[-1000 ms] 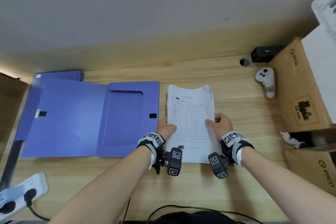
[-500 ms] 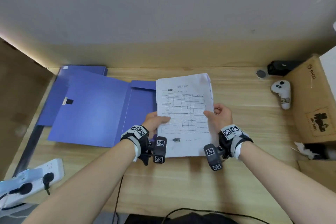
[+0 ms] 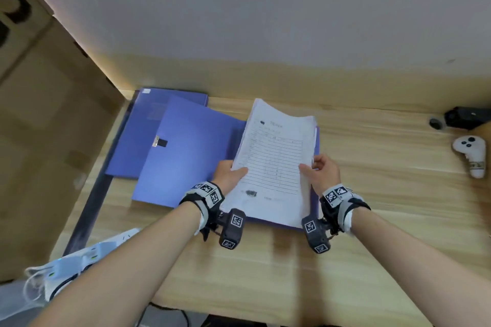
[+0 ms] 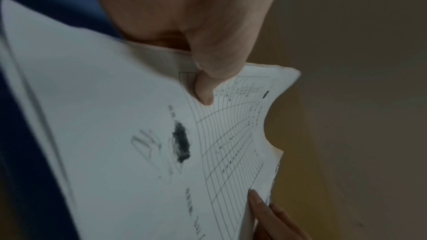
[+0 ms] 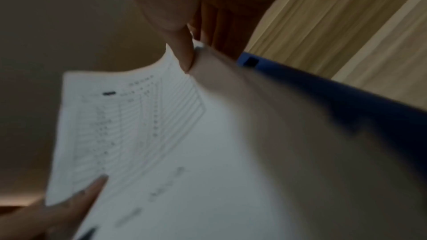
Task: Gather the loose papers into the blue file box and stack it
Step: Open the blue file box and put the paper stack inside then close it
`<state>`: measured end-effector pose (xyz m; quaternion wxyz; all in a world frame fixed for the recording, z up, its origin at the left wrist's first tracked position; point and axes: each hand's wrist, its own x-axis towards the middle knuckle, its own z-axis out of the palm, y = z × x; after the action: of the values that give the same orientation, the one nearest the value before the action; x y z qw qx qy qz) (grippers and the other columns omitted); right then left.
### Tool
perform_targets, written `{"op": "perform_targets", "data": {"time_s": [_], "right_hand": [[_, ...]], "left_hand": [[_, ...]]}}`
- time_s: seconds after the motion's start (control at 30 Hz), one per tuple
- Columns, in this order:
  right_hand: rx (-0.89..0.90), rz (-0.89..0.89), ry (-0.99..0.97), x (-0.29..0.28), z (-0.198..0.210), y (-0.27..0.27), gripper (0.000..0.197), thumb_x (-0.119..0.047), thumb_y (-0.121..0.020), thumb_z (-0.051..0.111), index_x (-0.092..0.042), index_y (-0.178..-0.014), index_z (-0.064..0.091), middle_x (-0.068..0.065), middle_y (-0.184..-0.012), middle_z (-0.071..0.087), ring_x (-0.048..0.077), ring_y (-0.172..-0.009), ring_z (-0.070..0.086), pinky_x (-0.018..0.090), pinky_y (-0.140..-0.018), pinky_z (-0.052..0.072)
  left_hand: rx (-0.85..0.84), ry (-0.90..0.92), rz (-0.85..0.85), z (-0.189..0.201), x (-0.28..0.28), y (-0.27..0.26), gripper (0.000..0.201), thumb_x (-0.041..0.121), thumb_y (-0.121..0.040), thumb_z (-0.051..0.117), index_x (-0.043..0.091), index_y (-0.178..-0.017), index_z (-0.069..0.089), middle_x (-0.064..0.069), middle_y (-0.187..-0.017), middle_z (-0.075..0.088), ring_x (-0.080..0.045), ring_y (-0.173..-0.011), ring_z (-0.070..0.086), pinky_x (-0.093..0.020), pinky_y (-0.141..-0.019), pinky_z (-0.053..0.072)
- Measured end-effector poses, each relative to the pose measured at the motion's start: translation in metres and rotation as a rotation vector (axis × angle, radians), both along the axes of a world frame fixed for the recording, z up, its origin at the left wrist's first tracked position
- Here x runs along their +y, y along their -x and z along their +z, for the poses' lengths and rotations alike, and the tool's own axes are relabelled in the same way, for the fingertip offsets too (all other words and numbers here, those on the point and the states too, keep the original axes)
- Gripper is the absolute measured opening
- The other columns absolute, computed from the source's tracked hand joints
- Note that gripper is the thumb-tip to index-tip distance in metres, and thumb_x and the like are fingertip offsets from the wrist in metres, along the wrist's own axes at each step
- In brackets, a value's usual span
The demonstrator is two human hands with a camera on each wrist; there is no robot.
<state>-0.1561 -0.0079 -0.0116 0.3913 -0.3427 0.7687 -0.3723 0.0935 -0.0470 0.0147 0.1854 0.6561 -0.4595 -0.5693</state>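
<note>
A stack of white printed papers hangs above the open blue file box, covering its right half. My left hand pinches the stack's left edge, thumb on top. My right hand pinches the right edge the same way. In the left wrist view my thumb presses on the papers, with blue beneath. The right wrist view shows my right thumb on the papers and the blue file box edge under them. A second blue file box lies behind at the left.
A cardboard box stands along the left of the wooden desk. A white power strip lies near the front left. At the far right sit a white controller and a black device.
Both hands have carried the paper stack left, from the bare desk to over the open file box. The stack now tilts, its far end raised.
</note>
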Motion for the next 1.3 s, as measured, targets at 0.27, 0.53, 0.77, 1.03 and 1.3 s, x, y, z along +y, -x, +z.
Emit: {"op": "perform_targets", "data": {"time_s": [0.27, 0.53, 0.77, 1.03, 1.3], "right_hand": [[0.536, 0.369, -0.143, 0.017, -0.03, -0.028, 0.055, -0.022, -0.081, 0.07, -0.004, -0.128, 0.049, 0.012, -0.14, 0.043, 0.034, -0.13, 0.04, 0.039, -0.107, 0.034], [0.691, 0.475, -0.21, 0.027, -0.041, -0.029, 0.074, -0.03, -0.09, 0.063, -0.005, -0.15, 0.027, 0.009, -0.162, 0.015, 0.025, -0.149, 0.014, 0.036, -0.121, 0.017], [0.664, 0.484, -0.242, 0.023, -0.037, -0.03, 0.069, -0.026, -0.092, 0.057, -0.004, -0.15, 0.027, 0.01, -0.162, 0.014, 0.027, -0.149, 0.013, 0.036, -0.122, 0.016], [0.673, 0.474, -0.253, 0.024, -0.038, -0.031, 0.068, -0.024, -0.092, 0.056, -0.007, -0.151, 0.026, 0.009, -0.163, 0.012, 0.025, -0.15, 0.01, 0.034, -0.121, 0.014], [0.61, 0.45, -0.239, 0.025, -0.043, -0.029, 0.067, -0.022, -0.093, 0.055, -0.009, -0.152, 0.027, 0.007, -0.163, 0.011, 0.024, -0.151, 0.009, 0.034, -0.122, 0.013]], "left_hand": [[-0.166, 0.145, 0.057, -0.027, -0.027, -0.085, 0.017, 0.019, -0.089, 0.065, 0.005, -0.089, 0.074, -0.006, -0.083, 0.069, -0.02, -0.079, 0.062, -0.032, -0.07, 0.049], [-0.355, 0.186, 0.015, -0.03, -0.038, -0.138, 0.02, 0.027, -0.089, 0.061, 0.013, -0.087, 0.074, -0.004, -0.086, 0.075, -0.029, -0.079, 0.068, -0.038, -0.077, 0.056], [-0.462, 0.165, 0.049, -0.029, -0.04, -0.15, 0.024, 0.022, -0.088, 0.057, 0.004, -0.073, 0.064, -0.006, -0.066, 0.06, -0.025, -0.06, 0.047, -0.027, -0.058, 0.036], [-0.486, 0.189, 0.007, -0.026, -0.048, -0.149, 0.026, 0.024, -0.09, 0.055, 0.005, -0.077, 0.068, -0.003, -0.062, 0.059, -0.026, -0.057, 0.047, -0.029, -0.056, 0.038], [-0.468, 0.161, -0.021, -0.044, -0.039, -0.121, 0.024, 0.026, -0.087, 0.057, 0.02, -0.064, 0.054, 0.0, -0.062, 0.051, -0.022, -0.058, 0.042, -0.027, -0.057, 0.035]]}}
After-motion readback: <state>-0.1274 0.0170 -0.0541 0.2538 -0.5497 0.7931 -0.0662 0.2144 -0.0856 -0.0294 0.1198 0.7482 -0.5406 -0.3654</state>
